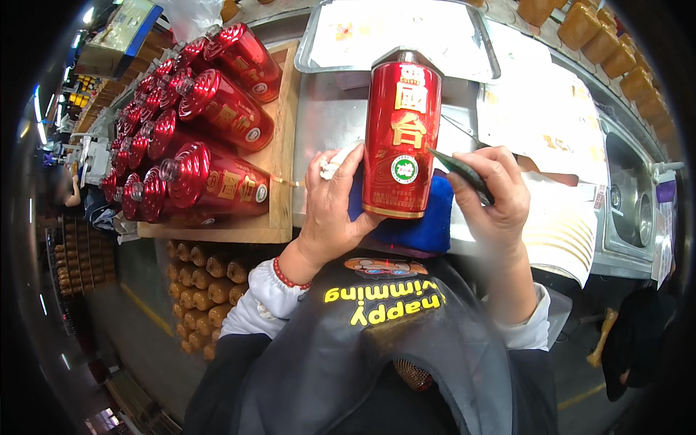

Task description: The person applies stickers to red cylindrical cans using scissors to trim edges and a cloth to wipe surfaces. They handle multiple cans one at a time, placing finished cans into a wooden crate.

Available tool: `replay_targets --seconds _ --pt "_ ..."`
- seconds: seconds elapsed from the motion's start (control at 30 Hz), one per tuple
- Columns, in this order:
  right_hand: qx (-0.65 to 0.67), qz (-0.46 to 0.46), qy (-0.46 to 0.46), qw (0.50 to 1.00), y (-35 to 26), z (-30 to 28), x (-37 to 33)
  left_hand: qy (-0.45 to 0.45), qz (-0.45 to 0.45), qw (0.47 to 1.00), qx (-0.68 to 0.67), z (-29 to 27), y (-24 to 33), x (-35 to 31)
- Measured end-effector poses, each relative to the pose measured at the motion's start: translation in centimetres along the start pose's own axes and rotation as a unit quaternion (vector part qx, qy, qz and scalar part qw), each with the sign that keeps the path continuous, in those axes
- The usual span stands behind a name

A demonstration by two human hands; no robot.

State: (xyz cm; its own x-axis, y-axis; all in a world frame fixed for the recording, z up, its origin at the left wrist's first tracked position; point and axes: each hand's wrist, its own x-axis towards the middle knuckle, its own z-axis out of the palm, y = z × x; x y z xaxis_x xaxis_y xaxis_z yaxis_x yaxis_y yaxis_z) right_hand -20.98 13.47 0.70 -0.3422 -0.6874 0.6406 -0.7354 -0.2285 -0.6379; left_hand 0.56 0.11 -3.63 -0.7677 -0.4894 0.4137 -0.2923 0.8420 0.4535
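A glossy red bottle (402, 152) with gold lettering and a round green-and-white label stands or leans before me, its neck away from me. My left hand (326, 210) is closed on its lower left side, thumb at the base. A crumpled white cloth (341, 161) is tucked in that hand's fingers. In my right hand (500, 192) I pinch a slim dark green pointed tool (467, 176), its tip at the bottle's right side. Whether the tip touches the bottle, I cannot tell. Below the bottle lies a blue cloth pad (428, 228), partly hidden.
Several similar red bottles (228, 112) fill a wooden crate (285, 145) on the left. A metal tray (399, 32) lies beyond the bottle. White printed sheets (540, 109) spread to the right, next to a steel sink (631, 203). Brown bottles (196, 279) stand below the crate.
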Motion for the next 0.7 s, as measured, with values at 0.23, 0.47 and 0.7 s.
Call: replay_targets --seconds 0.23,0.47,0.7 --pt "-0.109 -0.152 -0.046 0.981 -0.4 0.3 2.9 0.012 0.029 0.999 0.022 -1.5 1.1 0.3" --pt "0.062 0.103 -0.018 0.993 -0.1 1.4 2.2 0.013 0.093 0.991 0.100 -1.6 2.7 2.0" --pt "0.112 0.184 -0.011 0.976 0.5 1.9 1.6 0.061 0.040 0.996 0.047 -0.7 1.2 1.0"
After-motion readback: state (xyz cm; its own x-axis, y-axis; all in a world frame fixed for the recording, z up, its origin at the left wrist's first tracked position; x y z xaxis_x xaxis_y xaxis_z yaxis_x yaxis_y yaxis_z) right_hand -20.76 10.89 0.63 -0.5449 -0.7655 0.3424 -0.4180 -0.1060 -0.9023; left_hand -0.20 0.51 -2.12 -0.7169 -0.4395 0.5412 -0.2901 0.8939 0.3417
